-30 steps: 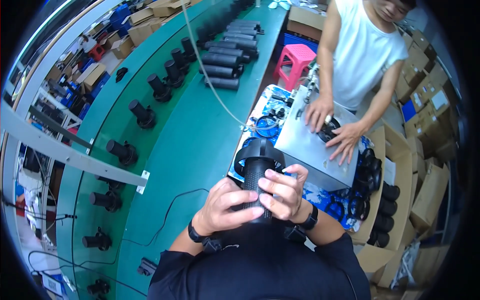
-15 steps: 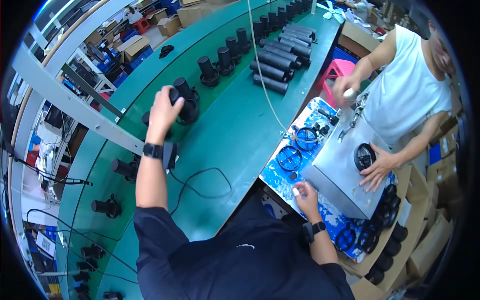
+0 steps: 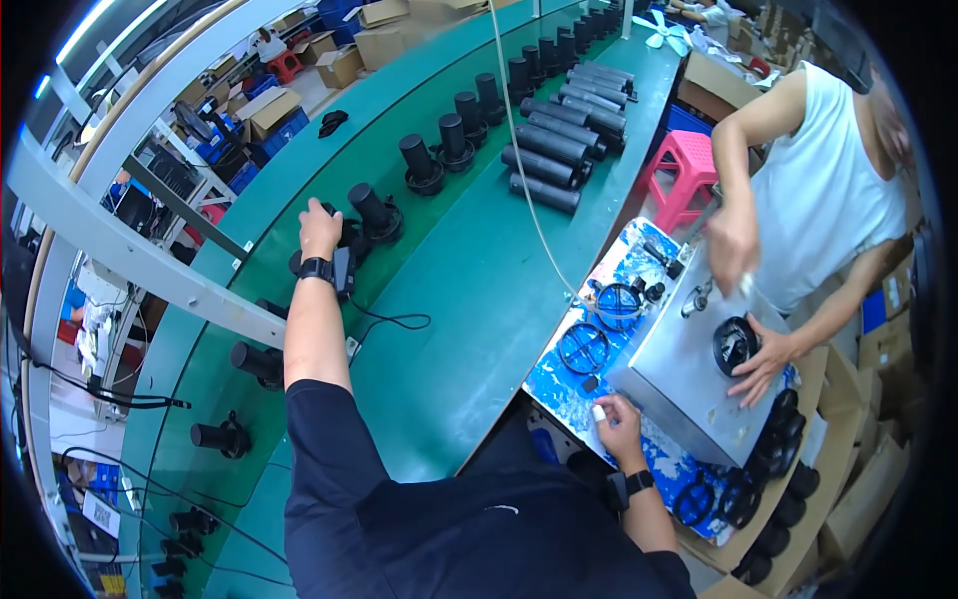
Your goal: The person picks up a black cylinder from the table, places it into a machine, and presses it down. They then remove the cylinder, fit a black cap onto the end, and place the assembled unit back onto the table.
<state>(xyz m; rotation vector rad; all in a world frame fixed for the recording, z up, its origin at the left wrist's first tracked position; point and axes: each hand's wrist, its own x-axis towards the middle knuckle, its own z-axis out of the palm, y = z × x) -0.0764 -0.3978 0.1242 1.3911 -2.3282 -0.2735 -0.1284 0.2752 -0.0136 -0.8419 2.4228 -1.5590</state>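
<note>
- Left hand (image 3: 320, 232): reached out to the left, fingers bent over a black cylindrical part with a flanged base (image 3: 351, 235), which stands in the row at left. The hand masks most of it; whether the fingers grip it or merely rest on it cannot be told.
- Right hand (image 3: 619, 424): fingers curled over the blue-and-white mottled tabletop (image 3: 554, 369), near a small black block (image 3: 590, 383). Whether anything is pinched cannot be told.
- Hazard, toppling: the neighbouring upright black cylinder (image 3: 368, 204) stands just beside the left hand; a sideways knock could tip it.
- Hazard, snagging: a thin black cable (image 3: 404, 320) loops near the left wrist; a low sweep of the forearm could drag it.
- Hazard, displacement: a careless right-hand movement could push the black spoked ring (image 3: 583, 347) off the near-left table edge.
- Hazard, collision: the co-worker's blurred hand (image 3: 733, 245) is above the grey metal box (image 3: 664, 399); reaching across could obstruct it.
</note>
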